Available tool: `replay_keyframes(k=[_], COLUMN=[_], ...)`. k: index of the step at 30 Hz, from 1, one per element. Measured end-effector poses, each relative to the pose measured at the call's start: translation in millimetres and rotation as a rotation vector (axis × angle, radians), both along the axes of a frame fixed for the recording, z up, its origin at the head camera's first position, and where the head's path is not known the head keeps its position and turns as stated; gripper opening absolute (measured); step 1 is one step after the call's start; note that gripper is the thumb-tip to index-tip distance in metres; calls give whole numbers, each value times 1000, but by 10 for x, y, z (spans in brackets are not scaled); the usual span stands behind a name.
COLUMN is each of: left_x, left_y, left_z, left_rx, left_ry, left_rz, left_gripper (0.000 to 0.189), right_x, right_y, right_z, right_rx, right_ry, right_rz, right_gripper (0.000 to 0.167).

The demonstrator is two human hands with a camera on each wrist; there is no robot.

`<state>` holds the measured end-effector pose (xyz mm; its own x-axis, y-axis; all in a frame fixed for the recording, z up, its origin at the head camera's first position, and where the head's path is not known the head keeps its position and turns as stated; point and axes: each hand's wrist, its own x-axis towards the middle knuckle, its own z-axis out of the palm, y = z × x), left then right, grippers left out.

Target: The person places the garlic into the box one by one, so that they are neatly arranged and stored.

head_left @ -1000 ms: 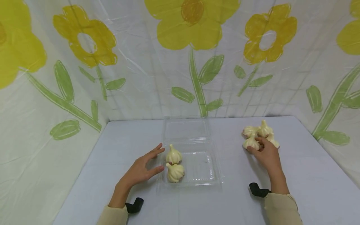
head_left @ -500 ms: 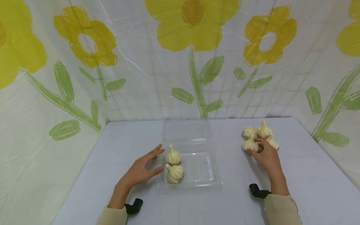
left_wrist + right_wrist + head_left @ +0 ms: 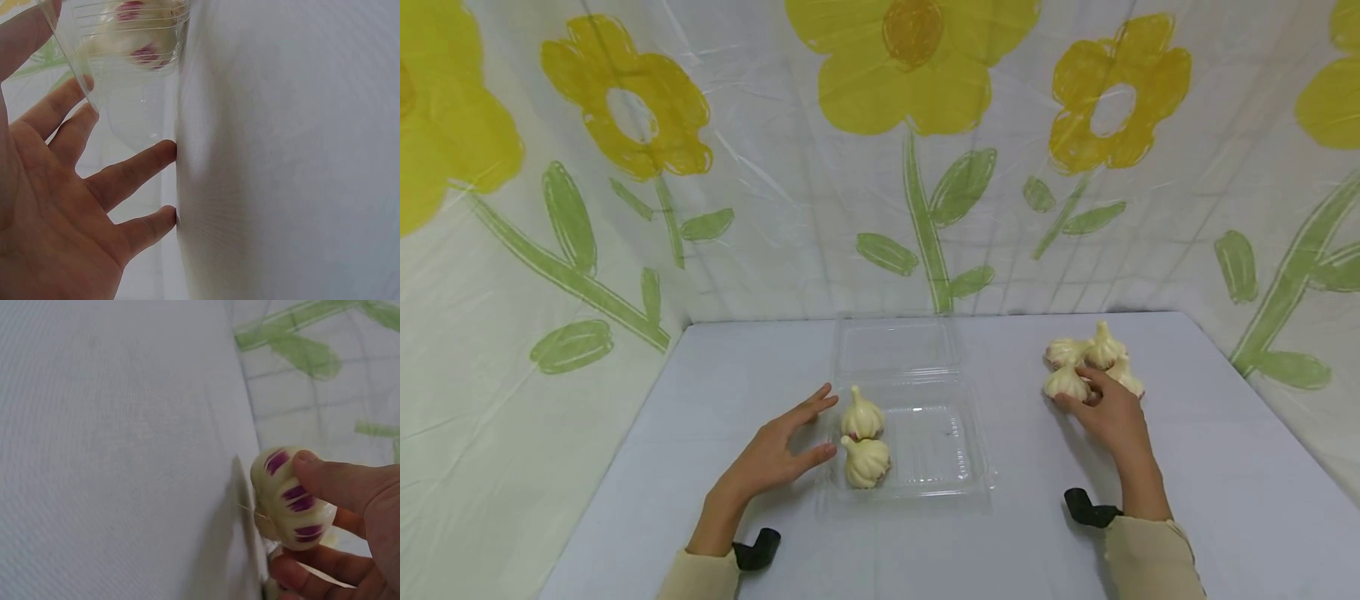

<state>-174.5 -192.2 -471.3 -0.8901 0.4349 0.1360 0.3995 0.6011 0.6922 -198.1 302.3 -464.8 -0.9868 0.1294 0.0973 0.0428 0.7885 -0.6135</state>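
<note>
My right hand [image 3: 1111,415] pinches a cream garlic bulb [image 3: 1064,384] between thumb and fingers at the front of a small cluster on the right. Purple streaks mark the held bulb's underside in the right wrist view, where the thumb [image 3: 337,481] lies on one side and fingers on the other. A clear plastic clamshell container [image 3: 928,450] lies with its lid folded back, mid-table. Inside, along its left side, sit two garlic bulbs, one [image 3: 862,417] behind the other [image 3: 867,463]. My left hand [image 3: 775,454], fingers spread, is at the container's left wall; two fingertips [image 3: 165,150] reach the tabletop.
Three more garlic bulbs stand behind the held one: a left one [image 3: 1064,352], a back one [image 3: 1103,346] and a right one [image 3: 1126,377]. The container's raised lid [image 3: 897,346] reaches the table's back edge, beside a flower-printed curtain [image 3: 760,233]. Black camera mounts [image 3: 758,550] sit at both wrists.
The pinched garlic bulb and my right hand have shifted very slightly left. My left hand and the container stay in place.
</note>
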Motion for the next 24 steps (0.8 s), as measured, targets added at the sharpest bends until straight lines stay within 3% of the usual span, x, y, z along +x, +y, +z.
replay_keyframes(k=[7,24], left_x=[-3,-11], left_y=[-2,1], left_z=[-6,-11], left_rx=[-3,2], left_ry=[3,6], left_rz=[0,-2], left_gripper=[69,70], right_x=[-5,-28], right_y=[-66,-423], right_z=[64,162], right_rx=[-59,-125], right_ry=[5,210], right_rz=[25,166], right_gripper=[73,61])
